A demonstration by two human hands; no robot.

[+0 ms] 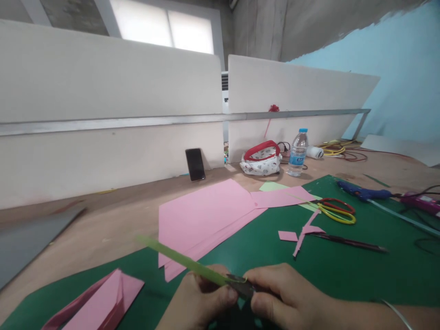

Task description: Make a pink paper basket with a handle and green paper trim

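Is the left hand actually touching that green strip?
Touching. The head view shows the left hand gripping the green strip between thumb and fingers.

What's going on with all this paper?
A person is working with both hands. The left hand holds a light green strip, and the right hand pinches a small dark thing at the strip's end, too unclear to name. Pink sheets lie partly on the dark green mat, with scissors and a blue glue gun off to the right.
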